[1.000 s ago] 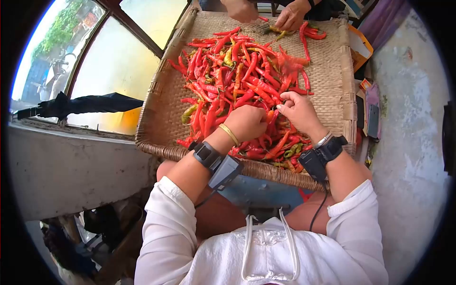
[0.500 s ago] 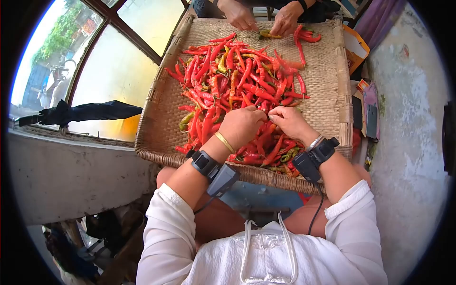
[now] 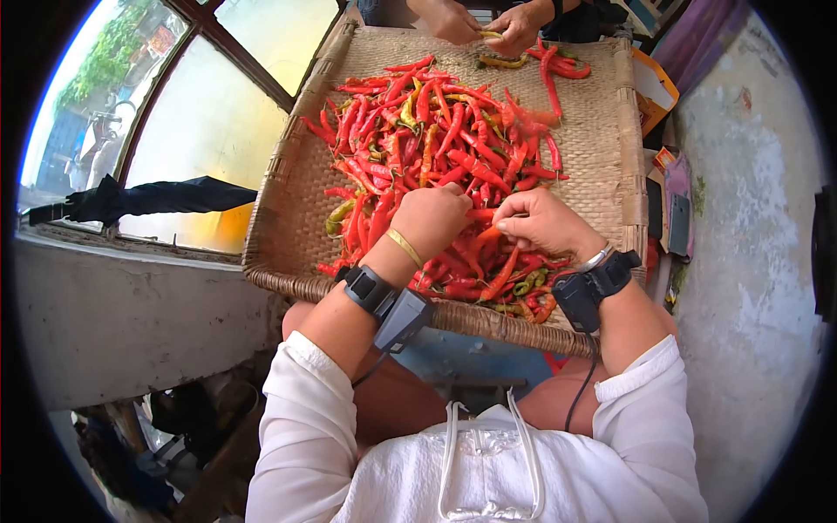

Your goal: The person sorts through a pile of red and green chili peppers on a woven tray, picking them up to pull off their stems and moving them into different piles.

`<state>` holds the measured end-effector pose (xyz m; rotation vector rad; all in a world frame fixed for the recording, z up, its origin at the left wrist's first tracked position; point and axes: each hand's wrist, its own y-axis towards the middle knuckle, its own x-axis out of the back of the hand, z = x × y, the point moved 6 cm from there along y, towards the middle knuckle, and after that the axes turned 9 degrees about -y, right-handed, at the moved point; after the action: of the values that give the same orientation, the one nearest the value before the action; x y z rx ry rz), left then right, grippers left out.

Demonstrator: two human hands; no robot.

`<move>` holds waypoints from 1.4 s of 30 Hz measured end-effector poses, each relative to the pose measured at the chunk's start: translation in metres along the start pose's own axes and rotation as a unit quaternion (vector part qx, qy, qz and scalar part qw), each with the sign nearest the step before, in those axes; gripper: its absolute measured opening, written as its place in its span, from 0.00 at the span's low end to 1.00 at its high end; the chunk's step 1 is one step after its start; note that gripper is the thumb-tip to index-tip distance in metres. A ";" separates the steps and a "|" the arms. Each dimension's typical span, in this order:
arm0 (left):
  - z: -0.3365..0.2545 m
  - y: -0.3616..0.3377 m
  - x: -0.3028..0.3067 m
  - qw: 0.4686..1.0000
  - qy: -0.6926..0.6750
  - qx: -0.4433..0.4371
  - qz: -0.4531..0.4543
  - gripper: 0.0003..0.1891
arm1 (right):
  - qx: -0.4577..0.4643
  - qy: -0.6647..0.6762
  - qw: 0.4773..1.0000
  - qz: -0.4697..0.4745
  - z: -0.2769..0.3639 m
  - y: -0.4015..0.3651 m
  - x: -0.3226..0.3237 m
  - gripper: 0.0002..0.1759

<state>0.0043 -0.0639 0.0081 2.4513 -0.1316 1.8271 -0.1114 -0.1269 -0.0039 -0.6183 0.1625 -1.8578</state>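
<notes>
Over the near part of a heap of red chili peppers (image 3: 475, 161), my two hands are a short gap apart. My left hand (image 3: 427, 220) is closed, knuckles up, and a red chili pepper (image 3: 480, 213) shows at its fingertips; the far side of the fingers is hidden. Thumb and forefinger of my right hand (image 3: 542, 225) are pinched together close to that pepper's other end. Whatever sits in this pinch is too small to make out. The heap lies on a shallow woven tray (image 3: 593, 174) resting over my knees.
Across the tray, another person's hands (image 3: 520, 24) hold a yellowish pepper (image 3: 491, 34). A yellow-green pepper (image 3: 502, 63) and several red ones lie near them. A folded black umbrella (image 3: 166, 196) rests on the window sill at left. A phone (image 3: 679, 222) is beside the right wall.
My hands have drawn apart, the left slightly leftward and the right slightly rightward. The other person's hands have lifted toward the far edge with a yellowish pepper.
</notes>
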 end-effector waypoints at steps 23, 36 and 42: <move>-0.017 -0.011 0.017 0.982 -0.170 0.081 -0.010 0.13 | 0.029 0.231 0.966 -0.110 0.008 -0.010 0.033 0.07; -0.022 -0.009 -0.024 0.975 -0.185 0.054 0.113 0.10 | -0.003 0.298 0.948 -0.116 -0.025 0.000 0.048 0.19; -0.024 -0.009 -0.028 0.978 -0.157 0.046 0.129 0.12 | 0.015 -0.222 0.971 -0.087 -0.022 0.007 0.008 0.17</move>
<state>-0.0250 -0.0516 -0.0122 2.8925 -0.4113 1.5427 -0.1177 -0.1406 -0.0226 -1.0367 -0.2210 -1.8332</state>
